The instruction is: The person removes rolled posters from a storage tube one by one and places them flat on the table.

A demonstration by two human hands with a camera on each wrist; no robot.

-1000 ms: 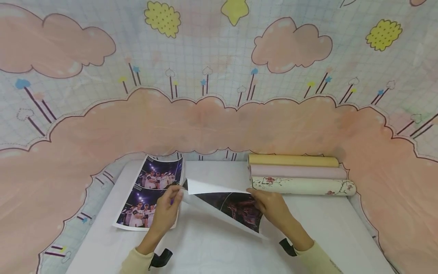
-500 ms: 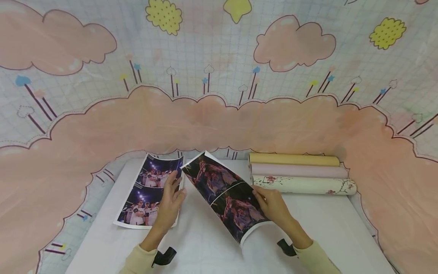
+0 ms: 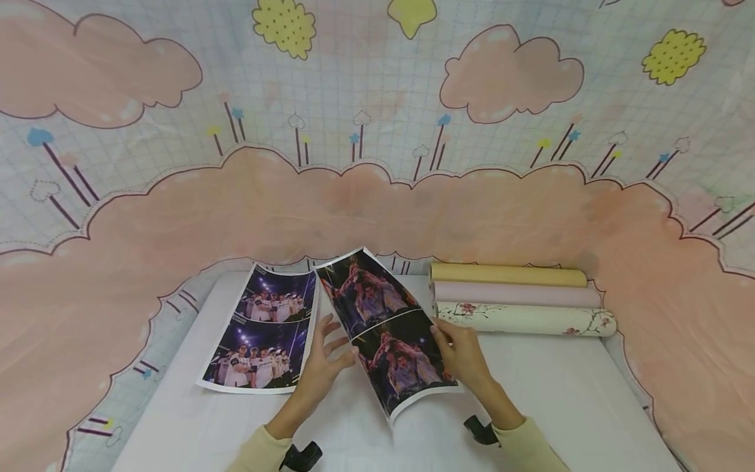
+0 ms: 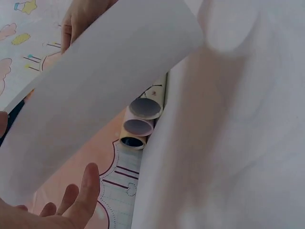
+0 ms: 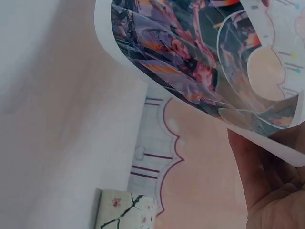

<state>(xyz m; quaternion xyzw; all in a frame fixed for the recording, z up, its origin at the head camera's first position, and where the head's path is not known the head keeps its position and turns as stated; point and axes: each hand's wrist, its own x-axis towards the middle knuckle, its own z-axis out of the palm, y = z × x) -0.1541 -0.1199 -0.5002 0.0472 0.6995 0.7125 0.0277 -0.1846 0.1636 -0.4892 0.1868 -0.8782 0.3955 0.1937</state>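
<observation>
A printed photo sheet (image 3: 395,347) with two stacked pictures of people hangs tilted above the white table, its lower edge curling. At its right edge my right hand (image 3: 466,354) pinches it between thumb and fingers. My left hand (image 3: 323,367) stands by the opposite edge with fingers spread, thumb tip close to the paper. The plain white back of the sheet (image 4: 100,90) fills much of the left wrist view, with the left fingers (image 4: 88,191) extended below it. From the right wrist, the glossy printed face (image 5: 181,62) shows curved. A second photo sheet (image 3: 256,354) lies left of the left hand.
Three rolls lie side by side at the back right: yellow (image 3: 507,275), pale pink (image 3: 516,294) and a flowered one (image 3: 525,319). The white table (image 3: 560,400) meets a cloud-patterned backdrop (image 3: 377,210) behind. Black straps with mounts (image 3: 303,455) sit at the wrists.
The photo sheet has turned from folded over, white back showing, to printed face up and more upright. The left hand let go of its edge, then moved right toward it again; the right hand kept its pinch.
</observation>
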